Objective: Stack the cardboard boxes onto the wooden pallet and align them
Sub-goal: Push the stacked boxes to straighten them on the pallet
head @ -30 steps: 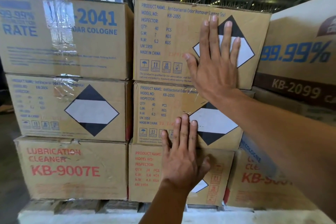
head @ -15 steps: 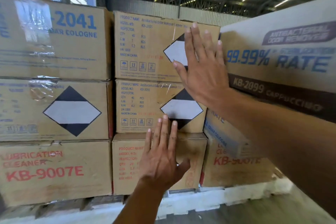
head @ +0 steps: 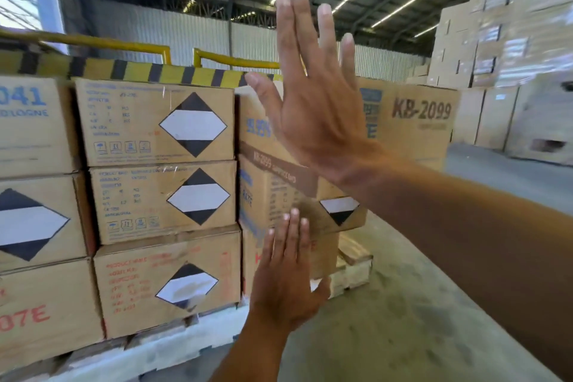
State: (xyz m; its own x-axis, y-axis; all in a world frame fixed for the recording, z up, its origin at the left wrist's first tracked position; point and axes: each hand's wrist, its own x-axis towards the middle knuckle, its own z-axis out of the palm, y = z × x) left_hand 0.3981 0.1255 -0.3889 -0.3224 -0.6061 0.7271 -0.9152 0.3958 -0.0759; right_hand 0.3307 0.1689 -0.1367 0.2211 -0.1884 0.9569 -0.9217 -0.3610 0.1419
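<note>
underfoot, grey concrete floor [head: 418, 319]; cardboard boxes [head: 155, 195] on pallet [head: 155, 350]; left hand [head: 285, 285], right hand [head: 316, 108] wide

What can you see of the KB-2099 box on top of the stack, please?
The KB-2099 box is brown cardboard topping the stack's right-hand column. One face carries blue print and a dark brown band; the face round the corner shows KB-2099 in brown letters. It rests on a lower box, beside a diamond-labelled box. The right hand is spread open before it; contact cannot be judged.
</note>
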